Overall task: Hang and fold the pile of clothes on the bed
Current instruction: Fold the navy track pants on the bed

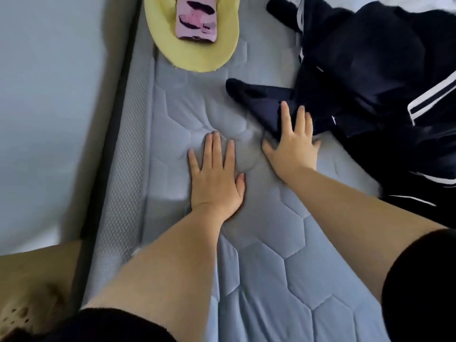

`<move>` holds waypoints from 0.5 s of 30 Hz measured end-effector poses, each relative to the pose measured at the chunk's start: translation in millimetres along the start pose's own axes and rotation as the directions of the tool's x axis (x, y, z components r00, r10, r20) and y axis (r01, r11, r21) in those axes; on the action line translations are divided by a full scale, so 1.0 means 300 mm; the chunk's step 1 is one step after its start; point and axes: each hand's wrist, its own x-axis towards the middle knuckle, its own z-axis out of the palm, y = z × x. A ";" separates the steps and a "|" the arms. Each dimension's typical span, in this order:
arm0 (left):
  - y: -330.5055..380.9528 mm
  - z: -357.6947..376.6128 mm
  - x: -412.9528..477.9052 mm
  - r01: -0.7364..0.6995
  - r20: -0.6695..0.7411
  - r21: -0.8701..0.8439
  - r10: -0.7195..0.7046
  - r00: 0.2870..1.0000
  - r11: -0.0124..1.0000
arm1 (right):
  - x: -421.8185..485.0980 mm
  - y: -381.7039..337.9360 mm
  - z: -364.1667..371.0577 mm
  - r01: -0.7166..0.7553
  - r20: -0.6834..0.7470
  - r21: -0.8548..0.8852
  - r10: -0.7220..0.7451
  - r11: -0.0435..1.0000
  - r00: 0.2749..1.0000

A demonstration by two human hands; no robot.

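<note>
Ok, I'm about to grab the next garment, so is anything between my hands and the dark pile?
Nothing visible does. The fingers of the right hand already lie on the edge of the dark pile. The left hand rests flat on the bare mattress beside it. The yellow cloth lies farther off, clear of both.

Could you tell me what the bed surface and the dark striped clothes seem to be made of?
Bed surface: matte quilted fabric, judging by hexagon stitching and dimpling under the left hand. Dark striped clothes: soft matte cloth, probably sportswear knit; it crumples loosely.
</note>
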 end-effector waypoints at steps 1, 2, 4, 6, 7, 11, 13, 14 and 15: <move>0.000 0.001 0.010 -0.022 -0.014 -0.003 0.022 1.000 1.000 | 0.007 0.003 0.044 -0.009 -0.026 -0.008 0.009 1.000 1.000; 0.000 0.000 0.016 -0.039 -0.028 -0.003 0.038 0.999 0.999 | 0.008 0.010 0.080 -0.011 -0.081 -0.009 0.011 1.000 0.997; 0.001 -0.007 0.019 -0.040 -0.050 -0.010 0.039 0.998 0.999 | 0.018 0.016 0.116 0.001 -0.201 0.035 0.006 0.999 0.980; 0.003 -0.019 0.012 -0.040 -0.049 -0.021 0.039 0.998 0.999 | 0.023 0.028 0.124 0.015 -0.271 0.071 0.005 0.997 0.962; 0.003 -0.023 0.008 -0.041 -0.050 -0.023 0.040 0.998 0.999 | 0.022 0.033 0.124 0.020 -0.289 0.070 0.001 0.997 0.957; 0.000 -0.035 0.006 -0.045 -0.051 -0.052 0.042 0.998 0.998 | -0.003 0.021 0.100 0.051 -0.313 0.123 -0.009 0.991 0.950; 0.002 -0.039 0.008 -0.049 -0.067 -0.062 0.044 0.997 0.997 | -0.029 0.016 0.072 0.048 -0.337 0.272 0.048 0.961 0.940; 0.002 -0.040 0.007 -0.051 -0.066 -0.066 0.047 0.997 0.997 | -0.056 0.019 0.059 0.037 -0.331 0.334 0.080 0.942 0.940; 0.001 -0.040 0.007 -0.056 -0.065 -0.071 0.052 0.997 0.996 | -0.096 0.024 0.054 0.029 -0.323 0.358 0.095 0.933 0.942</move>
